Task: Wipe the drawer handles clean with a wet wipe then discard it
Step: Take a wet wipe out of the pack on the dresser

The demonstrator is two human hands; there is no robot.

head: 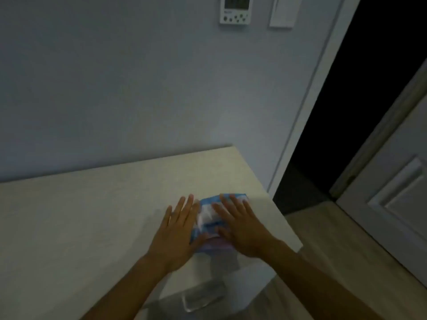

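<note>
A blue and white wet wipe pack lies flat near the right front corner of a cream cabinet top. My left hand rests flat at the pack's left edge, fingers spread. My right hand lies palm down over the pack's right half, fingers spread. Below the front edge, a metal drawer handle shows on the cabinet front. No loose wipe is visible.
A grey wall rises behind the cabinet, with a white thermostat and a white switch plate high up. To the right is a dark doorway, an open white door and wood floor.
</note>
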